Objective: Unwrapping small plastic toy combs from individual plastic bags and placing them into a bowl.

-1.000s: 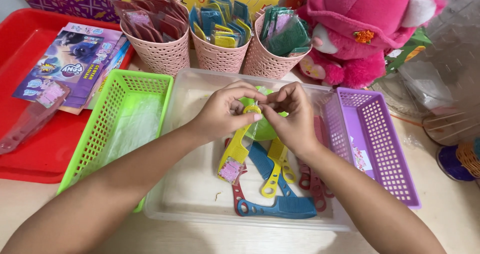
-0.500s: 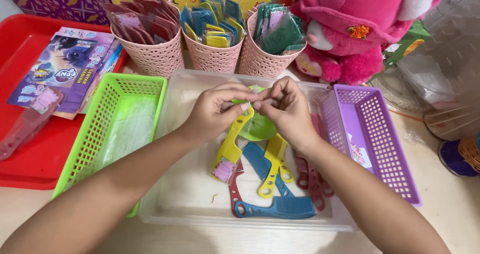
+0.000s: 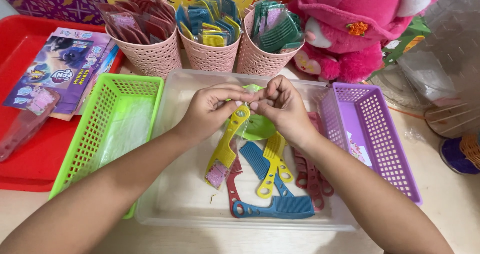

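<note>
Seen from the head camera, two bare hands meet over a clear plastic tray [image 3: 175, 204] at the centre of a crowded table. The left hand [image 3: 207, 109] and the right hand [image 3: 280, 106] both pinch the top end of a yellow comb [image 3: 226, 146], fingertips pressed together on it at about 12 o'clock in the tray. The comb hangs slanting toward 7 o'clock, its handle pierced with round holes, its teeth end wrapped in a clear sleeve with a small pink printed card. Just behind it lies a green comb [image 3: 257, 129]. Below, at 5 o'clock, rest a second yellow comb [image 3: 272, 164], blue combs [image 3: 277, 208] and red combs [image 3: 312, 176], loose on the tray floor. A green basket [image 3: 107, 129] sits at 9 o'clock, a purple basket [image 3: 375, 134] at 3 o'clock. Three pink cups [image 3: 210, 54] of packed combs stand at 12 o'clock beside a pink plush toy [image 3: 350, 29].
</note>
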